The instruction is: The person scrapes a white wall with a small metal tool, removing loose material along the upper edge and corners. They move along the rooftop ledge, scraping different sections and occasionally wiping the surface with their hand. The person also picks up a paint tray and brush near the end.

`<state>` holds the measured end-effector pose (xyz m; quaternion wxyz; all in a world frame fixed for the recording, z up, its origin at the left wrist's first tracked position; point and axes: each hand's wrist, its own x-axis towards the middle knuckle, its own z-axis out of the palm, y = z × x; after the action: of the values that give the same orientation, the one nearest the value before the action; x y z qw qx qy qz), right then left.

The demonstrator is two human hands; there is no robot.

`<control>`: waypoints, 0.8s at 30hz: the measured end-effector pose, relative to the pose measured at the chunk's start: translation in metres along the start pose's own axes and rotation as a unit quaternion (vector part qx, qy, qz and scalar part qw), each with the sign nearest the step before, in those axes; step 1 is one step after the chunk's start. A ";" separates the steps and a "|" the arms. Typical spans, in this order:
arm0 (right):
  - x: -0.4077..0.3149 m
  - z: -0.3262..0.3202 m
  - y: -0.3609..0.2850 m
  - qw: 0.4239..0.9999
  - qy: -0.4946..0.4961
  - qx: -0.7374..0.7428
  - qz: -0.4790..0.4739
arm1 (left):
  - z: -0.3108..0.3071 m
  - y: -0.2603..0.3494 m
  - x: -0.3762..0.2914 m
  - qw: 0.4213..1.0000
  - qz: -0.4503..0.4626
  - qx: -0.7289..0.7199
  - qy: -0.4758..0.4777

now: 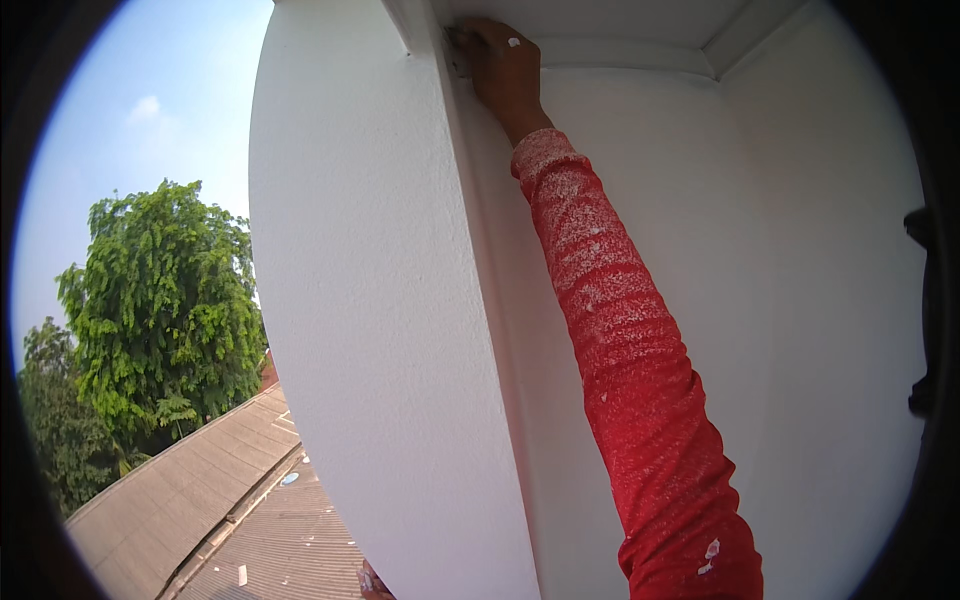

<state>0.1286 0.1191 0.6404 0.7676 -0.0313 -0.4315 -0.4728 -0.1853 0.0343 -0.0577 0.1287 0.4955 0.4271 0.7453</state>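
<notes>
My right hand [504,71], in a red sleeve speckled with white dust, reaches up to the inner top corner beside a white column [375,262]. Its fingers are bent around a small grey object [458,66] pressed at the corner; what it is cannot be made out. White paint or filler marks the back of the hand. At the bottom, part of my left hand [373,583] shows at the column's outer edge, its fingers smeared with white; the column and the picture's rim hide the rest.
A white wall [750,300] stands behind the arm, meeting a ceiling with a stepped moulding [630,56]. Beyond the column, lower down, lie corrugated roofs [277,532] with small scraps on them. A leafy tree [165,307] rises past them. Dark shapes [919,225] edge the right rim.
</notes>
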 end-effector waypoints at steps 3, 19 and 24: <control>-0.002 0.001 0.000 0.999 -0.018 0.040 0.029 | 0.001 -0.001 0.000 1.000 -0.005 -0.003 0.000; 0.002 0.004 0.013 0.998 0.005 0.002 -0.061 | -0.002 0.000 -0.004 1.000 -0.020 -0.015 -0.004; -0.004 0.005 0.011 0.998 -0.036 0.044 0.022 | 0.006 -0.002 -0.004 0.999 -0.028 -0.021 -0.010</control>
<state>0.1331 0.1307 0.6448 0.7624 -0.0245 -0.4787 -0.4348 -0.1786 0.0361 -0.0609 0.1642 0.4875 0.4237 0.7455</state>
